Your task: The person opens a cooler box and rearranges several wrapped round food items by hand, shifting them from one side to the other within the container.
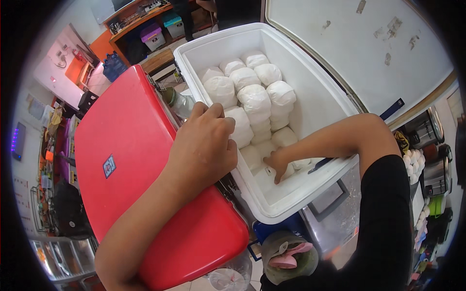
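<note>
A white cooler box (264,216) stands uncovered in front of me, with several round white wrapped bundles (255,101) stacked inside it. My left hand (206,140) is closed at the cooler's left rim, its fingers curled over the edge and their tips hidden. Inside the near end of the box is my right hand (277,164), reaching down with its fingers apart beside the lowest bundles. It seems to hold nothing, though part of the hand is turned away. Under my left forearm lies a red lid (126,145), next to the cooler.
The cooler's raised white lid (359,43) leans back at the far right. Below the near end stands a tub (291,262) with pink scoops. Steel pots (432,128) are at the right; storage bins (153,37) and another person's legs (182,19) are at the back.
</note>
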A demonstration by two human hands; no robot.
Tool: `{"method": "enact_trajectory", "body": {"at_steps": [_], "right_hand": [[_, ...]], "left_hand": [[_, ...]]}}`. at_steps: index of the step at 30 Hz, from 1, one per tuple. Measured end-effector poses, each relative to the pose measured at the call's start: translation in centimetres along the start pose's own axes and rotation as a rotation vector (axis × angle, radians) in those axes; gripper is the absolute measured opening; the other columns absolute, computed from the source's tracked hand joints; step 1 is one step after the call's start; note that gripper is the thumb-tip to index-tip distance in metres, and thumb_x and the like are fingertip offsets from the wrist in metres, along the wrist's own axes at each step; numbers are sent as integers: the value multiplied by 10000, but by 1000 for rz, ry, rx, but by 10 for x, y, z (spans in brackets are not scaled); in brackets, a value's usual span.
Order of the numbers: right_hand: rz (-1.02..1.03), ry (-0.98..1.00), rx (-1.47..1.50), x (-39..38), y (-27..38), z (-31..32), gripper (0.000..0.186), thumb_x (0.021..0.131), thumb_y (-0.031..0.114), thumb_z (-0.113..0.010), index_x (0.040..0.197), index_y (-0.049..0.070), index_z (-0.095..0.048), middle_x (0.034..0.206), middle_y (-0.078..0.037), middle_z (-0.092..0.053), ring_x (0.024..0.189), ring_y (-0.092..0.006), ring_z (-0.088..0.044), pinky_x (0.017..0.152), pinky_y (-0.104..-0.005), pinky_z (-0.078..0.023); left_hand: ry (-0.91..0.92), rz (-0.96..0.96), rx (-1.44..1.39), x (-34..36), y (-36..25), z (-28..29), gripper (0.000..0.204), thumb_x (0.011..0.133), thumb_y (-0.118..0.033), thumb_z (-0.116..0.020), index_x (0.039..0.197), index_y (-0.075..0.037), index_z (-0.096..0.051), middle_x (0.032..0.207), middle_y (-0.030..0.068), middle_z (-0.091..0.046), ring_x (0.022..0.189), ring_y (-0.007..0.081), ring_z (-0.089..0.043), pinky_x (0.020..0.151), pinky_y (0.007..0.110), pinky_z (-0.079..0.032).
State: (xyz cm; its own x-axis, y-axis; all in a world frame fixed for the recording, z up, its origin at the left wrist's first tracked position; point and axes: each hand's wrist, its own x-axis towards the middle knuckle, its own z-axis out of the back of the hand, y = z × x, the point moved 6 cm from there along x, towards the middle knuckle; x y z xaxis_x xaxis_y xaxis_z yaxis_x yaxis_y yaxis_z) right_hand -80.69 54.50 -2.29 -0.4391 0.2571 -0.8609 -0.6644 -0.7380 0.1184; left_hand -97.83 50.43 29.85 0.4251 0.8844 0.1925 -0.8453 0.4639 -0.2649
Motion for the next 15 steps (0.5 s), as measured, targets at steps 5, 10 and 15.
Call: {"method": "enact_trajectory", "body": {"at_steps": [5,10,15], "right_hand": [[33,-42,-13,-3,11,13,1132,665,676,-820,1475,-1,-411,1328,-291,-565,1231,-417,-568,1022,-454,-468],[226,94,-13,0,0,2,931,675,653,-815,1314,3,-622,1283,-250,-622,1247,-383,-566,1022,-450,-468],[133,45,236,-76,10,89,720,734,550,-821,1233,47,-693,1140,-166,-697,978,-291,-689,767,-395,-579]], "left_hand": [[18,18,5,-1,1,0,205,723,8,-598,891,26,-714,989,169,-633,1043,358,-570,918,444,-510],[-13,-25,-10,4,-5,0,214,716,10,-599,896,26,-714,989,172,-634,1042,364,-568,918,444,-509],[-7,-10,-19,-2,-1,3,225,709,18,-603,903,23,-716,998,173,-634,1053,369,-567,926,441,-506]]}}
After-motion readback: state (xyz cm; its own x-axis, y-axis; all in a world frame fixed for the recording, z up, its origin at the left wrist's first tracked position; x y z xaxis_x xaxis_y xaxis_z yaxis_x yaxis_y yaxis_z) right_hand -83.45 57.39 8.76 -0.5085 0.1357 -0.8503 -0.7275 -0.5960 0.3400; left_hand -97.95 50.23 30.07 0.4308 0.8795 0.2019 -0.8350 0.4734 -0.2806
